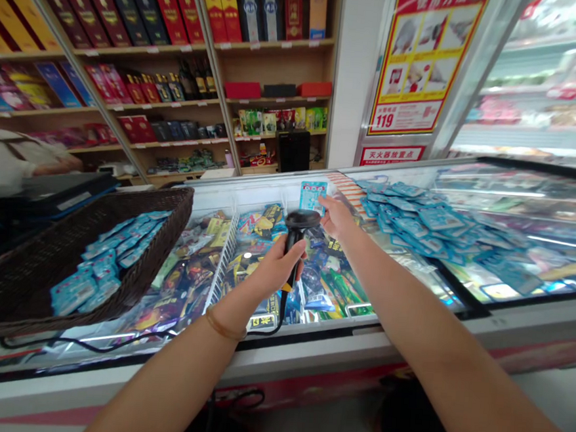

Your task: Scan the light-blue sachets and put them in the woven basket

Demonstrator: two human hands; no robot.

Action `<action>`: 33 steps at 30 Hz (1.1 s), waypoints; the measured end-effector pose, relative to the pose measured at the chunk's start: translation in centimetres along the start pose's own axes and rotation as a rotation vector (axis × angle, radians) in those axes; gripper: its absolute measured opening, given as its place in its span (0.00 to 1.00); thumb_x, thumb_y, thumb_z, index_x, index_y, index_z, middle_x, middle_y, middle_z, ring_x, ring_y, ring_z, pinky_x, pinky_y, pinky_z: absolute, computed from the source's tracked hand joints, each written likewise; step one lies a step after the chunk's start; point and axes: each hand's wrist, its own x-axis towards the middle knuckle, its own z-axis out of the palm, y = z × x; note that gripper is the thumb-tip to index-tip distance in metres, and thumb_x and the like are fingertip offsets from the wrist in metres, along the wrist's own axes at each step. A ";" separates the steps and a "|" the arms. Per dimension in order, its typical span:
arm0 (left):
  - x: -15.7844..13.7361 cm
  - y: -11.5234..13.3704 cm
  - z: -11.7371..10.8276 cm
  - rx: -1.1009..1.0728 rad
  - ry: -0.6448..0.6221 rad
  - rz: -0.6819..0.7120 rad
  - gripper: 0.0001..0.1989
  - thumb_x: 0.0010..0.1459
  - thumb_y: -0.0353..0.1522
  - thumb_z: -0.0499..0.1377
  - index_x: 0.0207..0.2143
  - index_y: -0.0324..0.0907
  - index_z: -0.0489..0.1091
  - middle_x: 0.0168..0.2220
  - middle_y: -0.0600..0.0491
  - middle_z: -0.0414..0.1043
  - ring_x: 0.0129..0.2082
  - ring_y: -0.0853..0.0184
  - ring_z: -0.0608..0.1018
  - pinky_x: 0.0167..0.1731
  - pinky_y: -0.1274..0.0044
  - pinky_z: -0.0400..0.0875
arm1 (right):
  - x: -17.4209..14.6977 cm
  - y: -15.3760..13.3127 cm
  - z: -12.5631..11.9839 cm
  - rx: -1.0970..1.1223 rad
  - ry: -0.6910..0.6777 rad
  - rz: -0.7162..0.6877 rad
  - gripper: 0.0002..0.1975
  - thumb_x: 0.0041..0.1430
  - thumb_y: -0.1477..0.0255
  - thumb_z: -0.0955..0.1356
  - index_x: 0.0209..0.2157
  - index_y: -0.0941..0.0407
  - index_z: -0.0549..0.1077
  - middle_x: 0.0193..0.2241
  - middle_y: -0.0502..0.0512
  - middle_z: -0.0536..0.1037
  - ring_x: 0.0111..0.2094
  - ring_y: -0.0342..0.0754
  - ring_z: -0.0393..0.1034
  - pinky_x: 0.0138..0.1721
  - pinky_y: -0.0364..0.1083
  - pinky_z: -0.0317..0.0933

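My left hand (283, 265) is wrapped round the grip of a black barcode scanner (301, 220), its cable trailing down to the left. Just beyond the scanner head, my right hand (334, 218) pinches a small light-blue packet (312, 193) by its right edge and keeps it upright. A loose heap of similar blue packets (416, 215) lies on the freezer's glass to the right. More blue packets (112, 256) rest in a dark wicker basket (182, 212) on the left.
Below both hands is a chest freezer (309, 342) holding colourful wrapped goods and a white wire divider (223, 257). The scanner cable (96, 346) runs along its front edge. Shelves of boxes (156, 52) stand behind; a person (6, 157) is at far left.
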 end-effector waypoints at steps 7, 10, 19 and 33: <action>-0.1 -0.5 0.6 0.090 -0.055 0.045 0.19 0.60 0.49 0.59 0.34 0.44 0.61 0.19 0.60 0.63 0.16 0.73 0.67 0.20 0.78 0.60 | -0.3 -0.2 0.5 -0.012 0.022 0.023 0.09 0.61 0.68 0.66 0.44 0.55 0.68 0.36 0.54 0.80 0.38 0.49 0.77 0.40 0.47 0.71; 0.0 -0.6 0.7 0.087 -0.037 0.049 0.19 0.59 0.49 0.60 0.33 0.44 0.60 0.19 0.60 0.63 0.15 0.73 0.66 0.20 0.78 0.60 | -0.1 0.0 0.6 -0.047 0.001 0.000 0.09 0.62 0.66 0.67 0.42 0.54 0.68 0.35 0.52 0.79 0.37 0.48 0.77 0.39 0.46 0.71; 0.0 -0.5 0.6 0.047 -0.012 0.031 0.21 0.56 0.49 0.63 0.34 0.44 0.61 0.20 0.60 0.64 0.15 0.73 0.67 0.19 0.79 0.60 | -0.3 0.0 1.0 0.064 0.031 0.057 0.08 0.63 0.73 0.64 0.44 0.56 0.70 0.30 0.51 0.79 0.36 0.47 0.78 0.39 0.45 0.72; -1.8 6.5 -7.9 -0.253 0.608 0.063 0.20 0.53 0.46 0.67 0.32 0.42 0.63 0.24 0.58 0.67 0.16 0.75 0.68 0.16 0.81 0.64 | -1.1 2.1 5.9 0.037 0.139 0.187 0.06 0.54 0.81 0.67 0.29 0.56 0.69 0.19 0.45 0.73 0.26 0.43 0.75 0.38 0.45 0.72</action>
